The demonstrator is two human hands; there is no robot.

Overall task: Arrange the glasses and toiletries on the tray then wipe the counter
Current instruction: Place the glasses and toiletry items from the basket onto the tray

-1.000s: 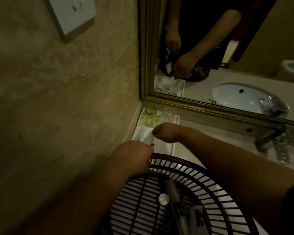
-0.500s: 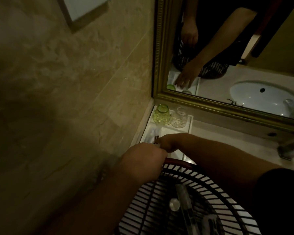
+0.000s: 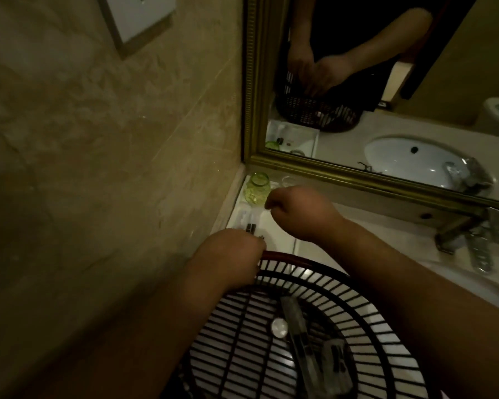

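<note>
Tray: white rectangular tray (image 3: 280,228) sits in the counter corner against the wall. Green ribbed glass (image 3: 257,190) stands at its far end, just past the right hand (image 3: 296,210); a clear glass behind that hand is mostly hidden. Small packaged toiletries (image 3: 249,226) lie under the fingertips. Right hand is curled nearly closed; can't tell if it pinches anything. Left hand (image 3: 234,254) is clamped on the rim of the black slatted plastic basket (image 3: 300,326), more packets inside. Risk: right knuckles clip the green glass and tip it; the basket edge could nudge the tray.
</note>
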